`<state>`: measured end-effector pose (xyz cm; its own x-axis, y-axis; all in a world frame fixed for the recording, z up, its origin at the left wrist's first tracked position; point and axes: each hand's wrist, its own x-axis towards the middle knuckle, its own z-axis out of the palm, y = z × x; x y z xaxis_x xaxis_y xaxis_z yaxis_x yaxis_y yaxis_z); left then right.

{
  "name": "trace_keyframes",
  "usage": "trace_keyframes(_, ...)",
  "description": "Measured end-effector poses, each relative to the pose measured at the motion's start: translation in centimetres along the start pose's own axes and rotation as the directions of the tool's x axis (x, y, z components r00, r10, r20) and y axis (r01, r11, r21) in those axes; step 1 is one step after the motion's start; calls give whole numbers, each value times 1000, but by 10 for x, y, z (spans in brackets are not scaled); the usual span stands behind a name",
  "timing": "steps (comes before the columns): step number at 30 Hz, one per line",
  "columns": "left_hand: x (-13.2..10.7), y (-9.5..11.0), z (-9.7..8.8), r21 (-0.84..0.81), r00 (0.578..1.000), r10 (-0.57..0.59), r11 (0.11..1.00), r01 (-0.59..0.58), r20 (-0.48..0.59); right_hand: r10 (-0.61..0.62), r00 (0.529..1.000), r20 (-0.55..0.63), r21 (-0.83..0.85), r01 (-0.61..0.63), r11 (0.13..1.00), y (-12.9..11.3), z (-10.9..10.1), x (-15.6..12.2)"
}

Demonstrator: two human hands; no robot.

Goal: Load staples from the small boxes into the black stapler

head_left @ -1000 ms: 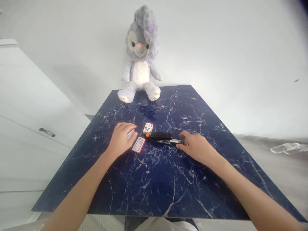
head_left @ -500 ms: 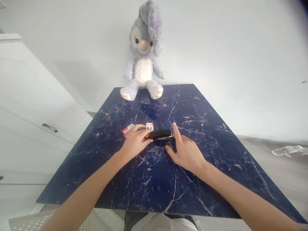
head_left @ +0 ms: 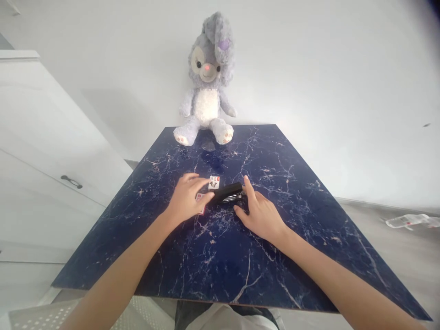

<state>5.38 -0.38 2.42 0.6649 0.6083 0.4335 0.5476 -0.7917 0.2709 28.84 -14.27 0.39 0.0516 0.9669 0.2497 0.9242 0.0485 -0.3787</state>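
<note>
A black stapler (head_left: 227, 193) lies on the blue marbled table between my hands, its jaw end toward the right and metal showing in the gap. My left hand (head_left: 185, 199) is at its left end, fingers spread, with the thumb at the stapler's tip. Under that thumb, a red and white card-like piece (head_left: 201, 206) shows partly; the rest is hidden. Just beyond the stapler sits a small white and red box (head_left: 213, 182) with a dark picture, near my left index fingertip. My right hand (head_left: 263, 213) surrounds the stapler's right end loosely, index finger and thumb apart.
A grey plush toy (head_left: 206, 103) sits at the table's (head_left: 223, 261) far edge against the white wall. White drawers (head_left: 51, 151) with dark handles stand at the left. Clear plastic packaging (head_left: 409, 221) lies on the floor at the right.
My left hand has loosened from the stapler's left end and shifted slightly left. The stapler is tilted more, and the red and white piece now appears nearer, under my thumb.
</note>
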Motion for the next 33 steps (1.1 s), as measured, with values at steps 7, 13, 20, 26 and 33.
trace_keyframes(7,-3,-49,-30,-11,961,-204,978,209,185,-39,999,23,85,37,996,20,3,0)
trace_keyframes(13,-2,-33,-32,206,905,-283,952,226,317,-43,997,63,125,35,992,19,1,0)
trace_keyframes(20,-4,-24,-24,6,978,13,1000,-14,209,20,996,82,264,-41,964,20,5,0)
trace_keyframes(26,-11,1,8,-90,947,147,988,-126,285,52,999,10,275,-53,960,13,9,10)
trace_keyframes(33,-9,-1,14,-7,980,121,993,-121,156,11,994,-106,197,10,980,15,21,36)
